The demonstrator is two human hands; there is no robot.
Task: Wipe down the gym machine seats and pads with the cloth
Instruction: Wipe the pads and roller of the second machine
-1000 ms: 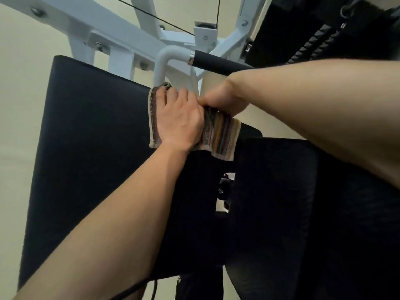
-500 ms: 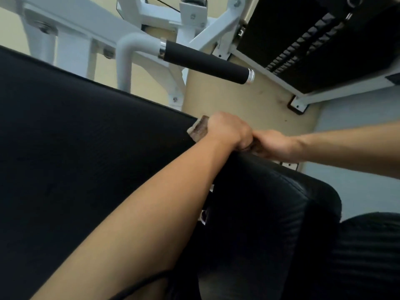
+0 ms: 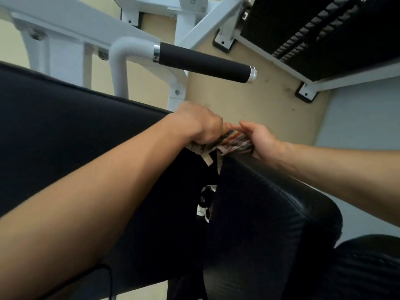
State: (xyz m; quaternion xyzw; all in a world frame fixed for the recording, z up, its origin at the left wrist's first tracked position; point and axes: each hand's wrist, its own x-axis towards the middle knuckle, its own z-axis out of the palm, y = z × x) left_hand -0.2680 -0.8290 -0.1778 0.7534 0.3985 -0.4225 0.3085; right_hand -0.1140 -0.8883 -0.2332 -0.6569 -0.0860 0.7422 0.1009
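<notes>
Both hands meet at the far edge of the black seat pad (image 3: 270, 213), where it comes close to the large black back pad (image 3: 65, 131) on the left. The striped, multicoloured cloth (image 3: 232, 142) is bunched between the hands and rests on that far edge of the seat pad, with a pale strip of it hanging down into the gap between the two pads. The left hand (image 3: 200, 124) is curled into a fist, knuckles up, and grips the left end of the cloth. The right hand (image 3: 258, 137) holds the right end, its thumb lying along the far side of the cloth and its fingers curled beneath; how far they wrap round cannot be told. Both forearms are bare and reach in from the near side. A small black bolt fitting (image 3: 203, 199) shows low in the gap. Beyond the hands a black foam handle (image 3: 203, 62) with a silver end cap juts right from a bent white tube of the white frame (image 3: 65, 24). A dark weight stack (image 3: 313, 29) sits at far right above the tan floor (image 3: 249, 98). A thin black cable (image 3: 109, 276) runs along the near edge under the left forearm.
</notes>
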